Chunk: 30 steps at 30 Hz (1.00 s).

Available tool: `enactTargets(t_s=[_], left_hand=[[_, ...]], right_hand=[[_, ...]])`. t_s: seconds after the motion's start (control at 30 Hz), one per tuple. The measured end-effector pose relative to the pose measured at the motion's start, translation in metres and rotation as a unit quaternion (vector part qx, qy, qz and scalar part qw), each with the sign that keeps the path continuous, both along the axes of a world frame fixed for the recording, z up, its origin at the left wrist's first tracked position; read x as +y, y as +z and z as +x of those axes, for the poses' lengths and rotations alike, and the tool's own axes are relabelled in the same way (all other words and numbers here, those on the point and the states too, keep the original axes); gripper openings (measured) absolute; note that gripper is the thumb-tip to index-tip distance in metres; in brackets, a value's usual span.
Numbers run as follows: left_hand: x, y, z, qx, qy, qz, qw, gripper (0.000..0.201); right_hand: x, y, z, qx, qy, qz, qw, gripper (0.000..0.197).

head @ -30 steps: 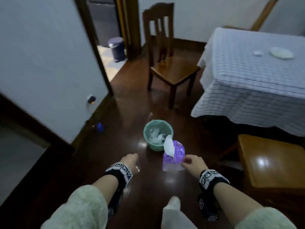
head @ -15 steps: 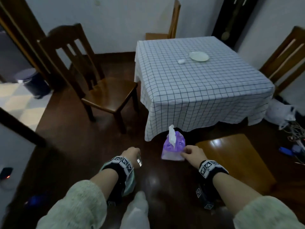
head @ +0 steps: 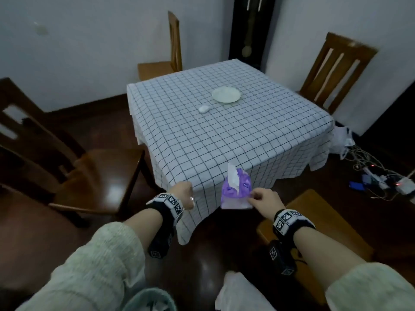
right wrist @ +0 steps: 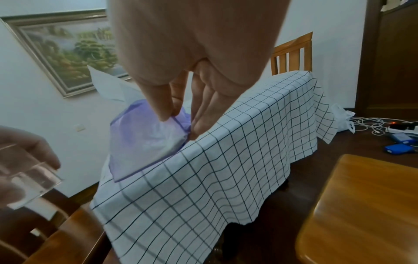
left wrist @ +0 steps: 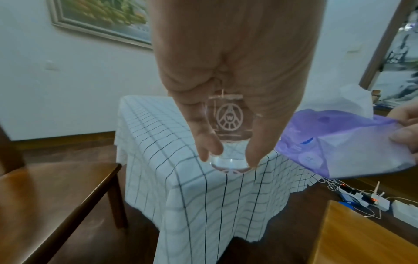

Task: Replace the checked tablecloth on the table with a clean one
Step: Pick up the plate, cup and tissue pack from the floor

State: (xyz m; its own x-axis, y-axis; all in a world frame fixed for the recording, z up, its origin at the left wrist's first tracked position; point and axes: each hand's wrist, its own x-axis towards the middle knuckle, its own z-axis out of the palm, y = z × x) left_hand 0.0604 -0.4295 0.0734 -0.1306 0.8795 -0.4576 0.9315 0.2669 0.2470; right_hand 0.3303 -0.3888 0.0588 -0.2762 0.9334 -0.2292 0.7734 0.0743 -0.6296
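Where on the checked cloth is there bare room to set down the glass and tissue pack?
The near half of the checked tablecloth, from the small white object to the front edge, is bare. The far middle holds that object and the plate.

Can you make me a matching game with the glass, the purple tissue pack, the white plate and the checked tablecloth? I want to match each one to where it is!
Things:
1. glass
2. purple tissue pack
3. white plate
4. checked tablecloth

Places:
A. spread over the table, hanging down its sides
B. pinched by the right hand
C. lying on top of the table, near the middle
D. gripped in the left hand

Right pairs: 1-D, 2-B, 3-C, 4-A
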Motion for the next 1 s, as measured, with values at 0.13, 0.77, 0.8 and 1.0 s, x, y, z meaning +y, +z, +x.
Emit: enactTargets(t_s=[0.13, 0.77, 0.8, 1.0], left_hand=[[0.087, 0.000, 0.000, -0.020, 0.002, 0.020, 1.000, 0.033], [0.355, -0.006, -0.007, 0.028, 0.002, 0.003, 1.000, 0.038], [0.364, -0.008, -0.009, 0.025, 0.001, 0.006, 1.000, 0.038], [0.411, -0.018, -0.013, 0.005, 0.009, -0.001, 1.000, 0.040]], right_hand=[[0.079, -0.003, 0.000, 0.007, -0.010, 0.002, 1.000, 0.013], [0.352, -0.014, -0.032, -0.018, -0.031, -0.024, 0.999, 0.028], [0.359, -0.017, -0.033, -0.028, -0.036, -0.020, 0.999, 0.027], [0.393, -0.024, -0.035, -0.059, -0.077, -0.024, 0.995, 0.013]])
